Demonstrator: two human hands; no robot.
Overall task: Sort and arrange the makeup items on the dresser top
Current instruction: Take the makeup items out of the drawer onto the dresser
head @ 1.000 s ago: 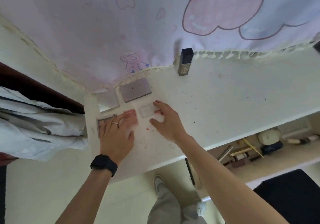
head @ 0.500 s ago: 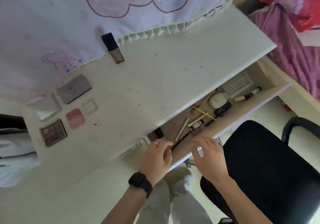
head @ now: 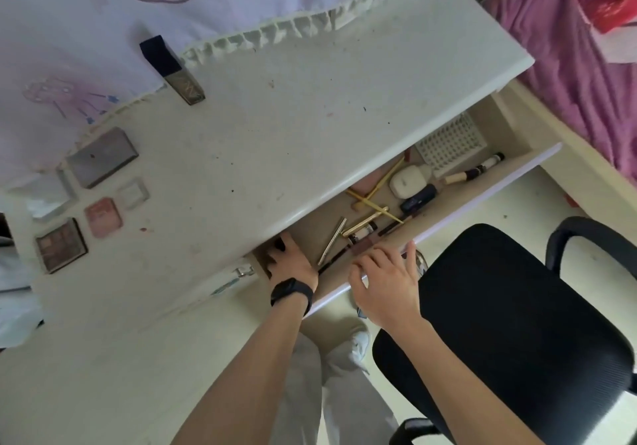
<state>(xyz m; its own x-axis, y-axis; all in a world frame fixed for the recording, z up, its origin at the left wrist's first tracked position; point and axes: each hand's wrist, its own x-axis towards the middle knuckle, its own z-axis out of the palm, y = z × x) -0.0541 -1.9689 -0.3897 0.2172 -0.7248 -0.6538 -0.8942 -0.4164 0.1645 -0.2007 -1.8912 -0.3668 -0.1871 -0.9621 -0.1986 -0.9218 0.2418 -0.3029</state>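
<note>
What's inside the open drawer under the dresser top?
Gold sticks, a white case, a perforated white tray and the left hand. The dresser top covers the back of the drawer.

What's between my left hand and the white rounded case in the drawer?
Head view: a slim silver stick and a gold tube lie between the left hand and the white rounded case.
</note>
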